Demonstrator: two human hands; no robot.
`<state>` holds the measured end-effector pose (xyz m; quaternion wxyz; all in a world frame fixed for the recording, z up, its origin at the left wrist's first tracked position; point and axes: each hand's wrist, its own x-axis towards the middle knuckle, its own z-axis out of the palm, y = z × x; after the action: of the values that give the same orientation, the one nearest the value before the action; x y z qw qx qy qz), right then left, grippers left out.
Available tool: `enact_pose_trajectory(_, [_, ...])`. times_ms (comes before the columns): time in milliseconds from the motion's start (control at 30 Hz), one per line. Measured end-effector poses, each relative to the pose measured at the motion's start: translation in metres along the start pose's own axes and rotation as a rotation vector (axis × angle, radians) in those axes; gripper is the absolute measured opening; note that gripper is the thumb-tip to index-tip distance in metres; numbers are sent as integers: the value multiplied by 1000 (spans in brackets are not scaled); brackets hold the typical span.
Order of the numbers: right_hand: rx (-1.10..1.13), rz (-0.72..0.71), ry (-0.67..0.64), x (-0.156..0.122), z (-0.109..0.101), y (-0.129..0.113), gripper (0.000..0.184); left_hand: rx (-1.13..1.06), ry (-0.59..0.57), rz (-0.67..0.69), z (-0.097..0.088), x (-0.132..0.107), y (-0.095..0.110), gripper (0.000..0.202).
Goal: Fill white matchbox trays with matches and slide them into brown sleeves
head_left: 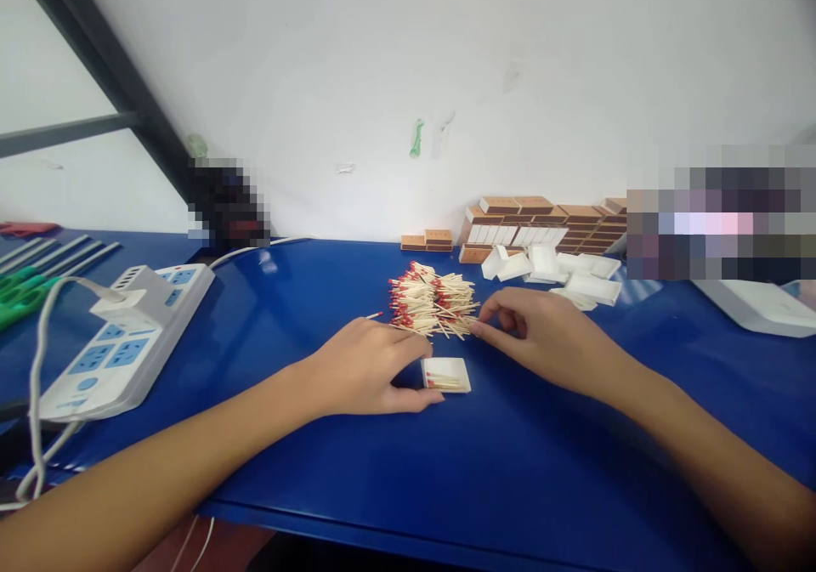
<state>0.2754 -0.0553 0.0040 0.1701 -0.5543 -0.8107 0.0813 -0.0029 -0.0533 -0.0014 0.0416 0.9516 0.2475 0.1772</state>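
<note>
A small white matchbox tray (460, 368) lies on the blue table with a few red-tipped matches along its near side. My left hand (373, 364) reaches round the tray's left end, thumb at the near edge and index finger at the far edge, steadying it. Just beyond is a big heap of loose matches (433, 296), most red heads to the left. At the heap's right side my right hand (541, 330) pinches at the match ends with thumb and index finger; exactly what is between the tips is hard to see. One stray match (375, 314) lies left of the heap.
Empty white trays (541, 262) lie scattered behind my right hand. Brown matchboxes (574, 223) are stacked against the wall, with a few smaller ones (427, 240) to their left. A power strip (133, 351) with a white cable and green-handled scissors (25, 296) occupy the left side.
</note>
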Motion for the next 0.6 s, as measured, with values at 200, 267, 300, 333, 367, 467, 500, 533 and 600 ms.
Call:
enact_pose_trajectory(200, [-80,-16,-49,0,7,-11,21,-3,-38,-5,0,0,0,39])
enact_pose_trajectory(267, [-77,-35,-72,1,6,-11,20,-5,-38,-6,-1,0,0,39])
enact_pose_trajectory(300, [-74,-45,-83,1,5,-10,20,-6,-37,-5,-1,0,-1,38])
enact_pose_trajectory(333, [-74,-54,-93,1,5,-9,20,-7,-39,-5,-1,0,-1,38])
enact_pose_trajectory(367, [-76,-62,-104,1,4,-8,20,-8,-38,-4,-1,0,-1,38])
enact_pose_trajectory(467, [-87,-81,-131,1,5,-4,19,-6,-38,1,0,0,-2,38])
enact_pose_trajectory(500, [-89,-86,-138,1,6,-2,19,-6,-38,2,0,0,-2,38])
enact_pose_trajectory(533, [-88,-89,-141,1,6,-2,18,-6,-38,1,0,0,-3,38])
enact_pose_trajectory(600, [-79,-97,-137,0,7,-1,18,-8,-41,-5,0,0,-3,39])
